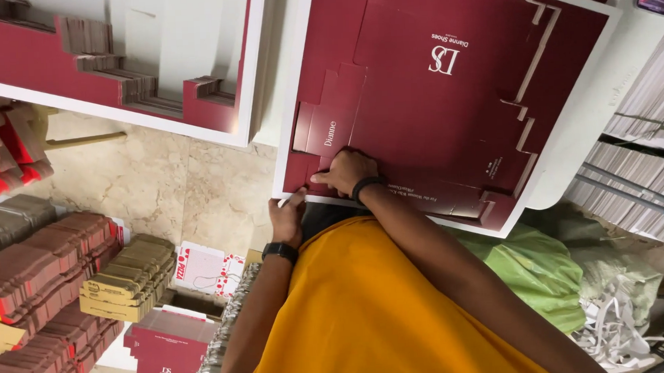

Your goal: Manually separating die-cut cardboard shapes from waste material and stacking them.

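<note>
A big dark red cardboard sheet (447,92) lies flat, reaching away from both hands. The right hand (348,172) presses down on its near edge, fingers bent. The left hand (288,217), just beside it, pinches the sheet's corner.

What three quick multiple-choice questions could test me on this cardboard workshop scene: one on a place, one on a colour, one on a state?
1. Where do the person's hands rest?
A. On the near edge of the die-cut sheet
B. On the floor stacks
C. On the green bag

2. What colour is the flat box blank?
A. Blue
B. Maroon
C. Yellow

3. What state is the box blank in?
A. Folded into a box
B. Crumpled
C. Lying flat, unfolded

Answers: A, the right hand presses the maroon box blank at its near edge, and the left hand grips the white border; B, its printed face is maroon; C, it lies spread flat on the stack.
</note>
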